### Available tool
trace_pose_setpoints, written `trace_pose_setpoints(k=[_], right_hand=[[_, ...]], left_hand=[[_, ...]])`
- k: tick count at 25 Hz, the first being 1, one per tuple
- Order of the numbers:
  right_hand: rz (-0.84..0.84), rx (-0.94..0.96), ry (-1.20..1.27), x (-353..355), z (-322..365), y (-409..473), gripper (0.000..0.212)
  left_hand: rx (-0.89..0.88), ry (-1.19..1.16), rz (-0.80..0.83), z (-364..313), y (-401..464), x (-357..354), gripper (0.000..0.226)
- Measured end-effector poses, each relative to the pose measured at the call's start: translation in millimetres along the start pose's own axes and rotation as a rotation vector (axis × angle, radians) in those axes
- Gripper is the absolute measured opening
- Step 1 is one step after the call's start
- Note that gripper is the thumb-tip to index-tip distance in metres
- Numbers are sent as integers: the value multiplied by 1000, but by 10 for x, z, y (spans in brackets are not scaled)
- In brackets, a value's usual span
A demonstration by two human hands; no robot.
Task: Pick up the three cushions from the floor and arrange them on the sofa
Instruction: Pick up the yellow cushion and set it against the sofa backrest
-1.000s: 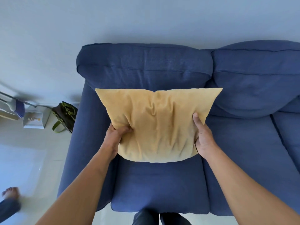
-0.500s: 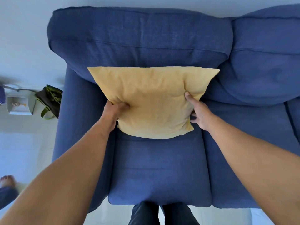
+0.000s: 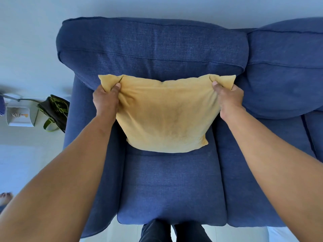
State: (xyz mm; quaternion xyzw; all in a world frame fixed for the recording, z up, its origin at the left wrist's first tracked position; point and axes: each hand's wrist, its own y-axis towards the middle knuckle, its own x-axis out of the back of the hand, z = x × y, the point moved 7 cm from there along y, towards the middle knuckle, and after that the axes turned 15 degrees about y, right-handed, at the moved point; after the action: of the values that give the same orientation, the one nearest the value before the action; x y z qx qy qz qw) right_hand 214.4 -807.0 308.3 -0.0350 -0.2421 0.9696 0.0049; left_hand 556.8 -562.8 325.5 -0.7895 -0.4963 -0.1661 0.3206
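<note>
In the head view, the left hand point(image 3: 106, 100) and right hand point(image 3: 227, 99) each pinch a top corner of the square mustard-yellow fabric cushion point(image 3: 166, 117), which stands against the backrest of the blue woven-fabric sofa point(image 3: 171, 186). Released while leaning forward, it could flop onto the seat.

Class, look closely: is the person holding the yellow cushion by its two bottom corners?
No, the left hand and right hand pinch the yellow cushion at its two top corners.
</note>
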Motion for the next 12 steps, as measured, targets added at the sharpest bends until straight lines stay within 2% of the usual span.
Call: trace_pose_setpoints(k=[2, 4, 7, 10, 12], right_hand=[[-32, 53, 5, 38, 20, 30, 13], [-22, 15, -67, 68, -103, 25, 10], [-23, -89, -158, 142, -255, -37, 27], [-52, -111, -190, 233, -184, -173, 37], [-67, -73, -218, 313, -108, -333, 39]], left_hand=[[-27, -17, -56, 40, -13, 25, 29], [32, -11, 6, 144, -40, -28, 35], [118, 19, 111, 227, -100, -73, 51], [133, 75, 40, 172, -245, 59, 58], [105, 128, -69, 150, -464, 216, 50]])
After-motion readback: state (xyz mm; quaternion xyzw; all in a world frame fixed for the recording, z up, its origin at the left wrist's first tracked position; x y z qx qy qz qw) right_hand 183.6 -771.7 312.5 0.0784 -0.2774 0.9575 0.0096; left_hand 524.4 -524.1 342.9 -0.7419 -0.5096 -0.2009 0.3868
